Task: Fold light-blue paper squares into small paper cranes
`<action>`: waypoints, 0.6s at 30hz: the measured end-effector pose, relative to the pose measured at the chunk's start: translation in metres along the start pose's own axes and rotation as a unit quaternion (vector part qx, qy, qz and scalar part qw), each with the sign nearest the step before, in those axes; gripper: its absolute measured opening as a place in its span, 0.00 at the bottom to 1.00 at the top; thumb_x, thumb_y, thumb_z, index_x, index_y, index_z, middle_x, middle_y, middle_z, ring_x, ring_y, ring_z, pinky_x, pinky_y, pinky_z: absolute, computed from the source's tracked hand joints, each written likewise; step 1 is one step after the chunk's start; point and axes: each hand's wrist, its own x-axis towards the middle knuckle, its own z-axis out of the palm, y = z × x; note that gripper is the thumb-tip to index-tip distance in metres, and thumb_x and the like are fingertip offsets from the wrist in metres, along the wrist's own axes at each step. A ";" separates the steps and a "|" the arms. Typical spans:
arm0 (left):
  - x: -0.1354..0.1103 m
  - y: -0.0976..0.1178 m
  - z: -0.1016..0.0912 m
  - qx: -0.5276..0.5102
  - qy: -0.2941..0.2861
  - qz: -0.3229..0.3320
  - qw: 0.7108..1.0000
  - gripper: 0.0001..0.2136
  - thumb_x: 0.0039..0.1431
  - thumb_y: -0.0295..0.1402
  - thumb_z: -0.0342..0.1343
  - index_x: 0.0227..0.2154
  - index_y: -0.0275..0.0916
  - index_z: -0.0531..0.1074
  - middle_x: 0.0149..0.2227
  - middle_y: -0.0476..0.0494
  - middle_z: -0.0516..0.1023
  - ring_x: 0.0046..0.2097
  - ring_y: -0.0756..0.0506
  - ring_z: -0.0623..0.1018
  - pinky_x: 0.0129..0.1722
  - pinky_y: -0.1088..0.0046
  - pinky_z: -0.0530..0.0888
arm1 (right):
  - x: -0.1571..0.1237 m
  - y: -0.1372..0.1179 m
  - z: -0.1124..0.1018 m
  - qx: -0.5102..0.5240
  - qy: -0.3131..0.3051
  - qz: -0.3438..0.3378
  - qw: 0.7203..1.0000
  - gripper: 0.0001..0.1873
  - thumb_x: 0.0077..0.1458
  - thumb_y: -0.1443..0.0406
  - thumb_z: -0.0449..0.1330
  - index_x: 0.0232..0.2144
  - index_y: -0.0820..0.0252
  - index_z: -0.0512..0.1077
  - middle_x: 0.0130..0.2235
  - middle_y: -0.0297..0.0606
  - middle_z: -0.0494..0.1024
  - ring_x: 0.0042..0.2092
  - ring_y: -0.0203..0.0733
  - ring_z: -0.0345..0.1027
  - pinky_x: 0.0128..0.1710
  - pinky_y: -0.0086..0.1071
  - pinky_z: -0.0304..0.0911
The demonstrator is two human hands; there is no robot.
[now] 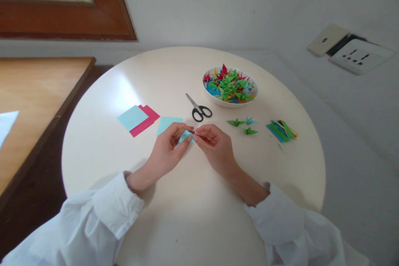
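Between my hands is a small piece of light blue folded paper [185,136], partly hidden by my fingers. My left hand [171,141] pinches it from the left with thumb and fingers. From the right, my right hand [215,144] pinches its edge at the fingertips. Just behind my left hand lies a flat light blue paper sheet [168,123], its near part covered by the hand. Black-handled scissors [199,110] rest beyond my fingertips, blades pointing away to the left. Two green paper cranes [237,122] and a light blue paper crane [250,120] lie right of my right hand.
A white bowl [215,99] heaped with colourful paper cranes stands at the back right. Coloured paper strips [282,131] lie at the right, with a green scrap nearby. Light blue and pink squares [137,119] are stacked at the left. A wooden table [40,91] stands left of the round table [102,149].
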 end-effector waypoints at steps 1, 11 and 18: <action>0.000 0.000 0.000 0.002 -0.003 -0.001 1.000 0.08 0.53 0.33 0.56 0.36 0.37 0.68 0.40 0.38 0.77 0.41 0.45 0.76 0.38 0.71 0.72 | 0.000 0.000 0.000 0.002 0.000 0.001 1.000 0.07 0.44 0.65 0.62 0.28 0.57 0.68 0.30 0.33 0.76 0.33 0.36 0.71 0.35 0.31 0.67; -0.003 0.000 -0.001 0.013 -0.040 0.003 0.999 0.13 0.55 0.31 0.53 0.44 0.37 0.67 0.45 0.37 0.75 0.47 0.44 0.74 0.44 0.69 0.72 | 0.001 -0.002 0.002 0.019 -0.007 0.023 1.000 0.09 0.42 0.65 0.63 0.29 0.57 0.68 0.30 0.33 0.77 0.33 0.36 0.72 0.35 0.31 0.67; -0.001 -0.004 -0.002 -0.024 -0.031 -0.003 0.999 0.13 0.53 0.33 0.55 0.42 0.37 0.68 0.46 0.38 0.74 0.48 0.45 0.74 0.49 0.67 0.70 | 0.003 -0.004 0.001 0.038 0.006 0.041 0.998 0.10 0.39 0.64 0.63 0.27 0.57 0.67 0.26 0.32 0.76 0.30 0.35 0.71 0.30 0.29 0.66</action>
